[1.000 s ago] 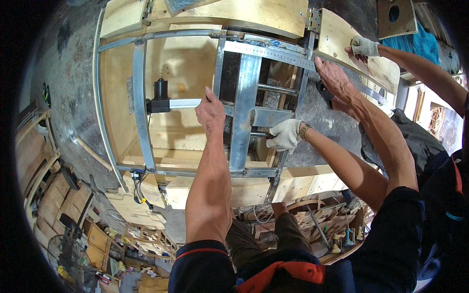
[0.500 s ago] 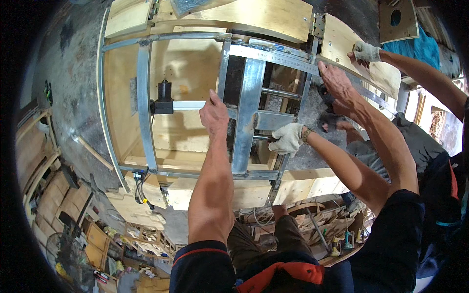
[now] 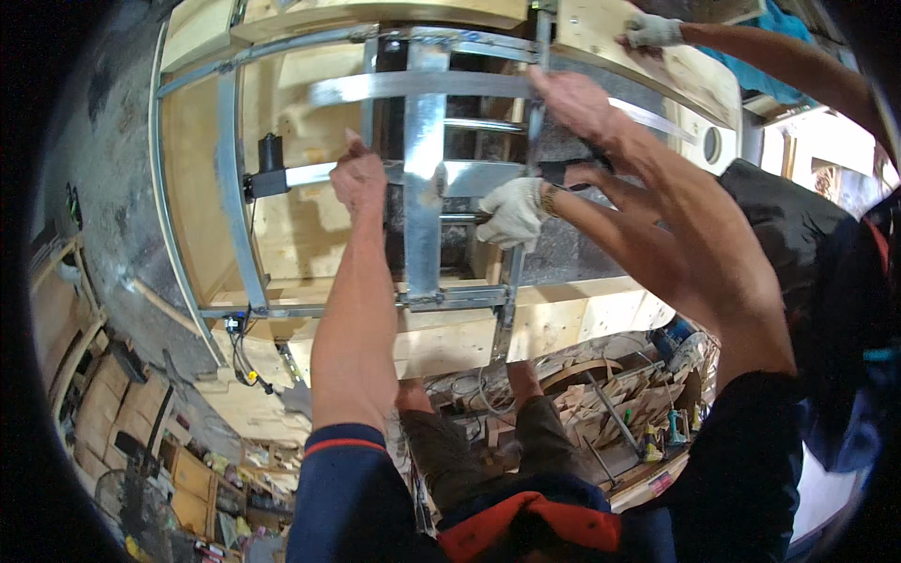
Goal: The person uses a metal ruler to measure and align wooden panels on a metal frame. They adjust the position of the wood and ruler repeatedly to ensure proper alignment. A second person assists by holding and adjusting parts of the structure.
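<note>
My left hand (image 3: 358,178) is closed around the pale tube (image 3: 310,174) of a linear actuator, whose black motor (image 3: 270,169) sits to the left. My right hand (image 3: 577,103), at the frame's right side, grips a long metal ruler (image 3: 469,84). Blurred by motion, the ruler spans the frame above its broad middle bar. Beneath both hands lies the welded metal frame (image 3: 229,159). A co-worker's white-gloved hand (image 3: 516,211) with a watch is at a thin rod below the ruler, partly behind my right forearm. Another gloved hand (image 3: 652,31) rests on a wooden panel (image 3: 699,80).
Pale wooden boards (image 3: 441,345) border the frame on the near side. Cables with connectors (image 3: 249,361) hang at its near left corner. Wood scraps (image 3: 629,389) and tools lie on the floor beside my legs. A wooden stick (image 3: 164,305) lies on the left.
The ruler has moved left and nearer over the frame, with my right hand still on it. My left hand stays at the actuator tube. The whole view has shifted.
</note>
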Action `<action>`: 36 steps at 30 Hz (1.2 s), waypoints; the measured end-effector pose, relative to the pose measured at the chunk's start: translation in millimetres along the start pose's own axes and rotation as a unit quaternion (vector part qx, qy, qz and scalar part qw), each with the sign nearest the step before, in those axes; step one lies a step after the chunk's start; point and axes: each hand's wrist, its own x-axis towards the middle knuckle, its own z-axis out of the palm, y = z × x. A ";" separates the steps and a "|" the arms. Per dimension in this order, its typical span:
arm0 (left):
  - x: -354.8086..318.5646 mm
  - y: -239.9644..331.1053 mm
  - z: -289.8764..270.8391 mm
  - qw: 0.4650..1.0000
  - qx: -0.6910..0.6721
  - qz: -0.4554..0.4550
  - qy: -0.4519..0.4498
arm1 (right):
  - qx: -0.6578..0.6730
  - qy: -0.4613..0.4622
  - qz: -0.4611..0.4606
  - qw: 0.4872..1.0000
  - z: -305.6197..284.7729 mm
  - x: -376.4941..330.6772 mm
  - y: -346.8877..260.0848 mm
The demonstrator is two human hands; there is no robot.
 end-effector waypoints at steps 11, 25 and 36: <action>-179.3 -167.3 -78.9 0.976 -0.200 0.091 0.001 | 0.221 0.076 -0.370 0.899 -60.3 -126.5 -412.5; -470.7 -339.8 -167.2 0.951 0.038 -0.207 -0.226 | 0.364 -0.011 -0.459 0.811 -94.9 -367.6 -669.8; -520.8 -325.5 -125.2 0.906 0.126 -0.316 -0.253 | 0.870 -0.353 0.039 0.343 114.8 -370.4 -449.5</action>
